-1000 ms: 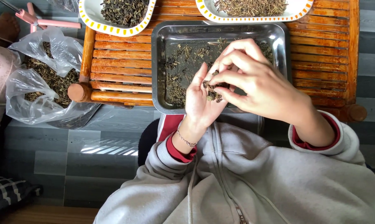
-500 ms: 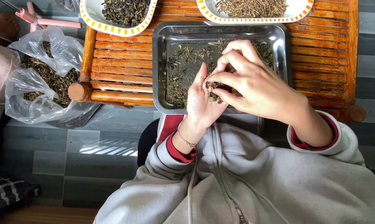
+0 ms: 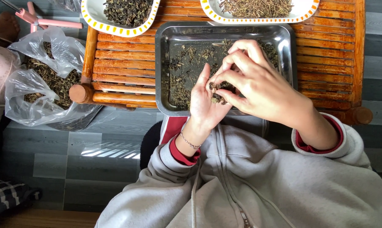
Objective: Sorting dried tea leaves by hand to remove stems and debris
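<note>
My left hand (image 3: pixel 205 105) is cupped palm up over the near edge of a steel tray (image 3: pixel 163 67), holding a small heap of dried leaves (image 3: pixel 218 90). My right hand (image 3: pixel 260 86) reaches across it, thumb and fingertips pinched on bits of that heap. Loose dried leaves and stems are scattered over the tray's bottom. The tray rests on a slatted wooden table (image 3: pixel 123 71).
Two white bowls with yellow-dashed rims stand behind the tray: one with dark leaves (image 3: pixel 96 19), one with pale stems (image 3: pixel 307 10). A clear plastic bag of dried herbs (image 3: pixel 43 84) lies on the floor at the left, pink scissors (image 3: pixel 47 21) beyond it.
My right fingers have shifted slightly while picking at the heap in my left palm. Both hands stay over the tray's near edge.
</note>
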